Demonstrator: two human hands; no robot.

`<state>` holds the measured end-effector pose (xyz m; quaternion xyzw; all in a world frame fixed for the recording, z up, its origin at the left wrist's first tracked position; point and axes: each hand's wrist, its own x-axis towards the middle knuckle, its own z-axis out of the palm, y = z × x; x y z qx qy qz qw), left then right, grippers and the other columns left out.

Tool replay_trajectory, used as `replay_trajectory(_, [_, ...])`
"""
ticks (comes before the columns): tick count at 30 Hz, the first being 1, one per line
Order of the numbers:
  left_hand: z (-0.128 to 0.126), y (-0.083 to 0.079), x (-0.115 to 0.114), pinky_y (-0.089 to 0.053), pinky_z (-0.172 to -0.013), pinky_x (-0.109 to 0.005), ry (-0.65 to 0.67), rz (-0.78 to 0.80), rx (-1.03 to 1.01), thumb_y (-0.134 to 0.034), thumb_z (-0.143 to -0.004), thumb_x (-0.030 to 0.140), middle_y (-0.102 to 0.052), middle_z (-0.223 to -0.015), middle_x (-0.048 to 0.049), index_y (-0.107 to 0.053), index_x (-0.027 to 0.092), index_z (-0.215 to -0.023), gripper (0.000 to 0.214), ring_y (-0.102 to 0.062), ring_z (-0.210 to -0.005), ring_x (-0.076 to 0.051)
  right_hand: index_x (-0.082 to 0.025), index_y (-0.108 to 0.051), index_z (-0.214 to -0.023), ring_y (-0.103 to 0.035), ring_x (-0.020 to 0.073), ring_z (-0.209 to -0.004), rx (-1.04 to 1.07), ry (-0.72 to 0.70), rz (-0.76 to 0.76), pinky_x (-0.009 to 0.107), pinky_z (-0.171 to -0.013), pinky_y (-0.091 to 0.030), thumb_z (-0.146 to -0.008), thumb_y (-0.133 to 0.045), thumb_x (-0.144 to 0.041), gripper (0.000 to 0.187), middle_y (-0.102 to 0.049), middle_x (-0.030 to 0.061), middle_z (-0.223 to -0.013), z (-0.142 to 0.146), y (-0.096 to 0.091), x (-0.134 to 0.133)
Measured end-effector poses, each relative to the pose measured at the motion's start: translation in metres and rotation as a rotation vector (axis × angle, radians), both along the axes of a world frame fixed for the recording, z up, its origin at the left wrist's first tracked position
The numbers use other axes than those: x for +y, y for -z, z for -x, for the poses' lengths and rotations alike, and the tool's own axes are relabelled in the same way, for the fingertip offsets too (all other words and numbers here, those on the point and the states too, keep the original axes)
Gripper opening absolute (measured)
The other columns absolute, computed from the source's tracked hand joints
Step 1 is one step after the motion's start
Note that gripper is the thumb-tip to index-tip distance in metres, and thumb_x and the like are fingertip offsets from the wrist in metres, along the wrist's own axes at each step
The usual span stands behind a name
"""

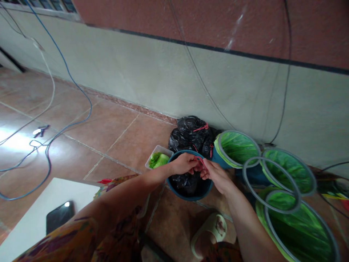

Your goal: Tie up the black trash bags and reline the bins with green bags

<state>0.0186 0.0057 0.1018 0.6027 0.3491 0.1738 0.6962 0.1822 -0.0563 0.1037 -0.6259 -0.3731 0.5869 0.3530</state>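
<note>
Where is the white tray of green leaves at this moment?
In the head view, the white tray sits on the tiled floor left of centre, against the blue bucket's left rim, in front of the tied black bag, just beyond the left hand.

bag (187,182) in bucket (174,187) | tray (159,156) left | hoops (272,182) right

- The green ringed hoop (300,225) runs off the lower right edge;
- the red band (201,162) is too thin to trace between both hands;
- the bucket (174,182) floor is hidden by the black bag (185,182).
</note>
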Motion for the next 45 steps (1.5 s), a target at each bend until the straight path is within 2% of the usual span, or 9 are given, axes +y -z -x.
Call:
replay_trajectory(8, [0.004,0.003,0.003,-0.050,-0.060,-0.020,-0.206,0.275,0.071,-0.060,-0.071,0.010,-0.066,-0.063,-0.0012,-0.067,0.011,-0.072,0.007,-0.060,-0.057,-0.008,-0.018,-0.058,-0.065,-0.048,0.0079,-0.048,-0.034,-0.231,-0.015,0.021,-0.045,-0.034,-0.073,-0.069,-0.061,0.045,-0.052,-0.0033,-0.058,-0.006,-0.010,-0.001])
replay_trajectory(10, [0.005,0.004,0.003,-0.050,-0.061,-0.021,-0.205,0.175,0.107,-0.063,-0.068,0.010,-0.068,-0.066,-0.0021,-0.067,0.011,-0.070,0.005,-0.061,-0.060,-0.009,-0.018,-0.058,-0.065,-0.047,0.0077,-0.047,-0.041,-0.256,0.005,0.021,-0.045,-0.034,-0.075,-0.067,-0.061,0.045,-0.053,-0.0031,-0.057,-0.007,-0.008,-0.001])
replay_trajectory(16, [0.005,0.006,-0.001,-0.049,-0.075,-0.025,-0.010,-0.620,0.335,-0.060,-0.078,0.015,-0.071,-0.078,-0.0023,-0.071,0.017,-0.079,0.012,-0.063,-0.075,-0.014,-0.017,-0.069,-0.082,-0.052,0.0118,-0.049,-0.249,-0.083,0.018,0.022,-0.043,-0.033,-0.081,-0.057,-0.060,0.045,-0.060,0.0018,-0.059,-0.010,0.006,0.002])
replay_trajectory(19, [0.005,0.006,-0.004,-0.047,-0.081,-0.025,0.062,-0.821,0.296,-0.054,-0.082,0.012,-0.072,-0.086,-0.0023,-0.071,0.019,-0.087,0.019,-0.064,-0.083,-0.015,-0.018,-0.070,-0.098,-0.055,0.0135,-0.053,-0.276,-0.076,-0.077,0.022,-0.043,-0.032,-0.082,-0.057,-0.053,0.041,-0.060,0.0010,-0.061,-0.007,0.009,0.004])
replay_trajectory(26, [0.005,0.011,-0.006,-0.049,-0.083,-0.024,0.049,-0.973,0.201,-0.048,-0.086,0.007,-0.067,-0.094,-0.0047,-0.066,0.017,-0.095,0.022,-0.063,-0.089,-0.014,-0.017,-0.067,-0.094,-0.045,0.0084,-0.048,0.041,-0.048,-0.072,0.019,-0.041,-0.025,-0.077,-0.063,-0.048,0.035,-0.052,-0.0041,-0.056,0.003,0.000,0.003])
replay_trajectory(34, [0.003,0.015,-0.011,-0.050,-0.078,-0.024,-0.106,-0.874,0.219,-0.052,-0.090,0.015,-0.066,-0.085,-0.0032,-0.063,0.017,-0.082,0.014,-0.062,-0.079,-0.013,-0.014,-0.072,-0.083,-0.048,0.0082,-0.050,0.079,-0.022,-0.021,0.019,-0.042,-0.032,-0.061,-0.079,-0.045,0.039,-0.059,-0.0010,-0.059,0.000,-0.003,0.004])
replay_trajectory(37, [0.004,0.013,-0.011,-0.049,-0.076,-0.025,-0.096,-0.842,0.243,-0.053,-0.090,0.017,-0.067,-0.083,-0.0036,-0.064,0.016,-0.079,0.015,-0.063,-0.078,-0.014,-0.015,-0.071,-0.082,-0.054,0.0108,-0.053,-0.012,-0.013,-0.013,0.020,-0.045,-0.039,-0.064,-0.076,-0.044,0.035,-0.062,0.0010,-0.061,0.001,0.000,0.004])
replay_trajectory(40, [0.005,0.008,-0.010,-0.049,-0.077,-0.024,-0.023,-0.838,0.320,-0.052,-0.090,0.018,-0.069,-0.084,-0.0037,-0.065,0.017,-0.080,0.016,-0.064,-0.078,-0.014,-0.016,-0.068,-0.081,-0.060,0.0131,-0.056,-0.191,-0.051,-0.023,0.022,-0.049,-0.043,-0.077,-0.063,-0.036,0.021,-0.064,0.0019,-0.063,0.000,0.005,0.004])
replay_trajectory(45, [0.010,0.006,-0.007,-0.051,-0.079,-0.029,0.126,-0.851,0.636,-0.048,-0.090,0.023,-0.071,-0.086,-0.0075,-0.068,0.018,-0.082,0.022,-0.067,-0.085,-0.020,-0.018,-0.066,-0.085,-0.067,0.0198,-0.074,-0.865,-0.280,-0.058,0.029,-0.064,-0.045,-0.089,-0.048,-0.019,0.019,-0.071,0.0079,-0.078,-0.005,0.013,0.005])
